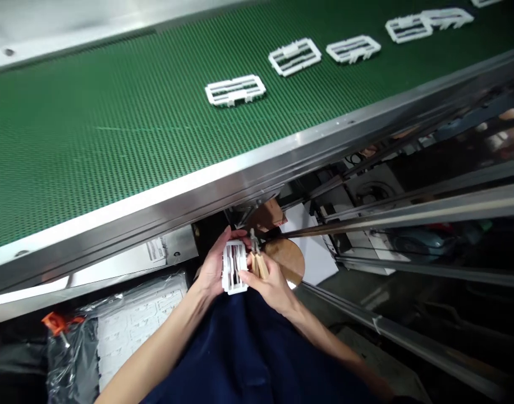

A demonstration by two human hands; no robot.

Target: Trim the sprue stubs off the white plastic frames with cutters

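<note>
My left hand (212, 268) is closed around a white slotted plastic frame (234, 268), held upright close to my body below the conveyor edge. In my right hand (277, 287) is a pair of nippers (258, 262) with tan handles, its metal jaws pointing up toward the belt. The right thumb also rests against the right side of the frame. Some fingers of both hands are hidden behind the frame and the nippers.
On the green conveyor belt (114, 134) lie several similar white frames (235, 91). A metal rail (189, 188) edges the belt. At lower left, a plastic-lined box holds white parts (134, 320), beside an orange-handled tool (55, 323). A round wooden stool (288, 259) and metal bars (429, 216) are to the right.
</note>
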